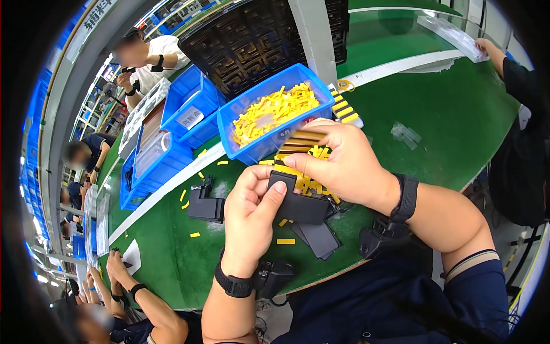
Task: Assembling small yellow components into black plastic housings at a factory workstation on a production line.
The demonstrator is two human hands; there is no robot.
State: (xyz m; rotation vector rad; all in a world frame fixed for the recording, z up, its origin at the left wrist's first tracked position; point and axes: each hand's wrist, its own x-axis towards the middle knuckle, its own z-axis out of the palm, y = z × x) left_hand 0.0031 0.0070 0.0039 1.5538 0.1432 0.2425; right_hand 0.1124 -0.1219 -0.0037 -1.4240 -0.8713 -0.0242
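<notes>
My left hand [249,209] grips a flat black L-shaped block [309,209], possibly a battery pack, with the thumb pressed on its upper arm. My right hand [346,157] pinches a sheet of yellow and dark stripes [299,142] between thumb and fingers. The sheet is just above the block's upper end; whether they touch I cannot tell. Beneath both hands lies a heap of small yellow strips [309,184], partly hidden. More black blocks [319,239] rest near the table edge, below the held one. Another stack of L-shaped black blocks [206,207] lies to the left.
A blue bin [224,129] full of yellow pieces stands beyond my hands. Other blue bins [166,163] are to its left. Another striped stack [346,109] sits right of it. Clear plastic scraps [405,135] lie on the green table [447,114]. Several people work nearby.
</notes>
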